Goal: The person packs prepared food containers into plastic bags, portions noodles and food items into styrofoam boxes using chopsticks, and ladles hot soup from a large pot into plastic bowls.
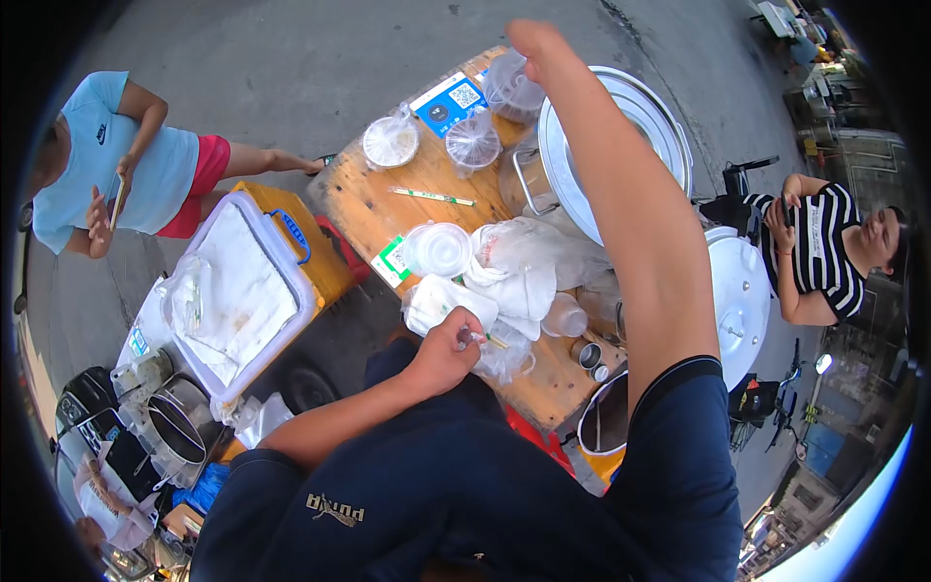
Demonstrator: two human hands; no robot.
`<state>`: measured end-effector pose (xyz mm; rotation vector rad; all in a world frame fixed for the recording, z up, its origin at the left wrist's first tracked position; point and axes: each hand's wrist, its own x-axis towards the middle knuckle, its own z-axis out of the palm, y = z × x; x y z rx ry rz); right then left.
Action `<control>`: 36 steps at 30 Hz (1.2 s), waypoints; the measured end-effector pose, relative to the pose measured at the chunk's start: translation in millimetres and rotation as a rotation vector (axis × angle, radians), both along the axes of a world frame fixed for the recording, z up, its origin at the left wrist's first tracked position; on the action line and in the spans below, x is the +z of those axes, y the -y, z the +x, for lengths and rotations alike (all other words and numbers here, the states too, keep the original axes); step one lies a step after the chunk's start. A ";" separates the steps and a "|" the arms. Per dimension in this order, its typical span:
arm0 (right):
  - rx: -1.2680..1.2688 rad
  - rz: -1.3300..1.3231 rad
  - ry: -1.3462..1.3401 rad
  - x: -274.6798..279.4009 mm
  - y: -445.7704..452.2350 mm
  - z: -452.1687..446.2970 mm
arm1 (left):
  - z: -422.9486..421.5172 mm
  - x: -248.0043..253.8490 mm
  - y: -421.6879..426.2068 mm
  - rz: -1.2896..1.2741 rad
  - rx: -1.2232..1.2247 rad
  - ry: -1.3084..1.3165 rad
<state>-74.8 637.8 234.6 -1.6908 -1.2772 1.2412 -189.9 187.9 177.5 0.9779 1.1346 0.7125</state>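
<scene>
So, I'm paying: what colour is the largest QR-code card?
Mainly blue; the card shows best in the head view.

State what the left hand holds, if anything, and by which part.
The left hand seems to pinch something pale; its identity and gripped part cannot be told.

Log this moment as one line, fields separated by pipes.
left hand: fingers curled, contents unclear | right hand: beside bagged container, grip unclear | wooden table: slim printed packet, blue QR sign

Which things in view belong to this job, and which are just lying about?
Job, seemingly:
- left hand, holding what looks like a chopstick packet
- right hand, near a bagged tub

Lying about, seemingly:
- blue card
- green card
- bike
</scene>
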 end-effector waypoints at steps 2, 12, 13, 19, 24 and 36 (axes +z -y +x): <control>-0.002 0.064 0.011 23.0 29.9 -4.2 | -13.4 25.7 -5.3 0.041 -0.033 -0.022; 0.093 0.202 -0.399 59.0 278.9 45.3 | -62.4 127.9 -90.0 0.003 -0.142 0.114; 0.081 0.196 -0.409 45.6 299.5 54.2 | -63.7 136.3 -101.4 0.034 -0.150 0.087; 0.055 0.084 -0.271 -1.4 363.8 52.1 | -70.3 132.1 -146.3 0.173 -0.204 0.012; 0.110 0.157 -0.525 10.5 347.4 -2.5 | -67.1 136.9 -167.3 0.187 -0.204 0.004; 0.229 0.446 0.326 9.1 323.1 -13.1 | -71.7 104.6 -199.2 0.172 -0.286 0.085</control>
